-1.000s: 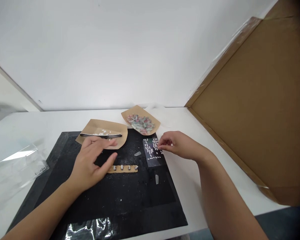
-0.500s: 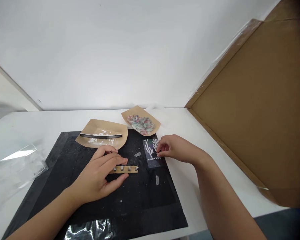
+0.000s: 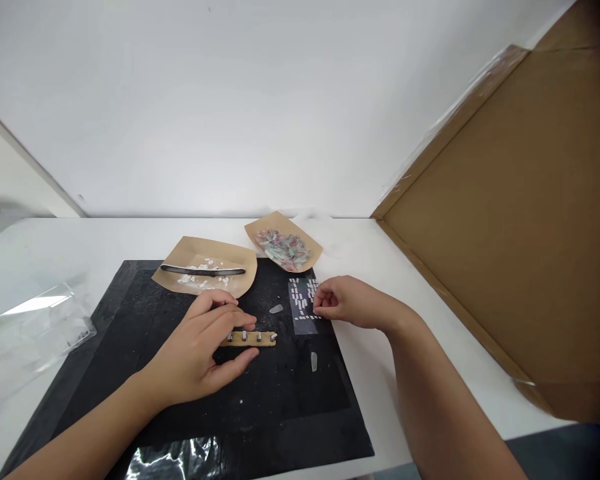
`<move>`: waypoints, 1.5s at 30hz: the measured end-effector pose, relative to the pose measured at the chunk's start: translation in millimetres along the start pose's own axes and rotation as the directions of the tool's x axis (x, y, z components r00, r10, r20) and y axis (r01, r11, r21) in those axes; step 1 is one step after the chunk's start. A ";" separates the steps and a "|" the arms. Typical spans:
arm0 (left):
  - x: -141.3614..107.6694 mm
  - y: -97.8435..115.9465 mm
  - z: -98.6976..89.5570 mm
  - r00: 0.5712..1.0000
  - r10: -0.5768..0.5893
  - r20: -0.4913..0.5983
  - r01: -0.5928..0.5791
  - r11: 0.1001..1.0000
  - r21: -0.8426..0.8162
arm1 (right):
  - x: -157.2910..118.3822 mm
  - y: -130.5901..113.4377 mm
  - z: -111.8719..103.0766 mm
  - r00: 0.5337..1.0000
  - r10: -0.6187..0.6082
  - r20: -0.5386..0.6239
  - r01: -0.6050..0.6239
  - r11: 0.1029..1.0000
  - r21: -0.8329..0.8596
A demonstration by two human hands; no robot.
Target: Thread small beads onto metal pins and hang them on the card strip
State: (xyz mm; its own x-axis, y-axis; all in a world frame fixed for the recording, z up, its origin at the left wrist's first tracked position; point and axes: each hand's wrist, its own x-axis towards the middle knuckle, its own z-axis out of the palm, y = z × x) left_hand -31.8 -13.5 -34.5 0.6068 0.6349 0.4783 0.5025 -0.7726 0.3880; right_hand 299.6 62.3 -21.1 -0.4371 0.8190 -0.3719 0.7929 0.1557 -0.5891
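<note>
A narrow wooden strip (image 3: 251, 339) with several small metal-looking pegs, some topped with white bits, lies on the black mat. My left hand (image 3: 207, 347) is bent around its left part, fingers on the far side and thumb on the near side; the palm hides that end. To the right, a clear sheet (image 3: 305, 327) carries rows of small white rectangular pieces (image 3: 300, 293). At its right edge my right hand (image 3: 337, 300) is closed in a pinch; whatever sits between the fingertips is hidden. Two loose translucent nail-shaped tips, one (image 3: 276, 309) above the strip and another (image 3: 314, 361) below the sheet, lie nearby.
A brown paper tray (image 3: 180, 250) at the back holds white flakes and a dark nail file (image 3: 203, 271). Another paper tray (image 3: 275, 220) holds colourful wrapped bits. Clear plastic bags (image 3: 35, 340) lie left. A cardboard panel (image 3: 505, 220) stands at the right of the black mat (image 3: 280, 413).
My right hand has shifted very slightly at the right edge of the sheet, its fingers more tightly bunched. My left hand stays around the wooden strip. The view has tilted slightly.
</note>
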 end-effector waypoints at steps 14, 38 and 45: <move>0.7 3.2 -2.1 1.000 -0.023 -0.005 0.023 1.000 0.015 | -2.8 -3.0 2.9 1.000 0.012 0.019 -0.012 1.000 0.006; -1.8 0.3 2.0 1.000 -0.031 0.001 0.031 1.000 0.001 | -3.5 -4.6 -0.4 0.999 0.043 -0.013 -0.043 0.999 -0.019; -1.6 -1.5 3.0 1.000 -0.022 0.007 0.022 1.000 -0.010 | -3.2 -4.8 -0.6 0.998 0.055 0.018 -0.054 0.998 -0.043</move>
State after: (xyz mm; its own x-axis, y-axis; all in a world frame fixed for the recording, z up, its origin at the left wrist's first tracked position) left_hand -31.7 -13.3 -38.2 0.6001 0.6516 0.4640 0.5094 -0.7585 0.4064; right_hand 297.5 59.2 -16.7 -0.4004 0.8164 -0.4161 0.8329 0.1349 -0.5367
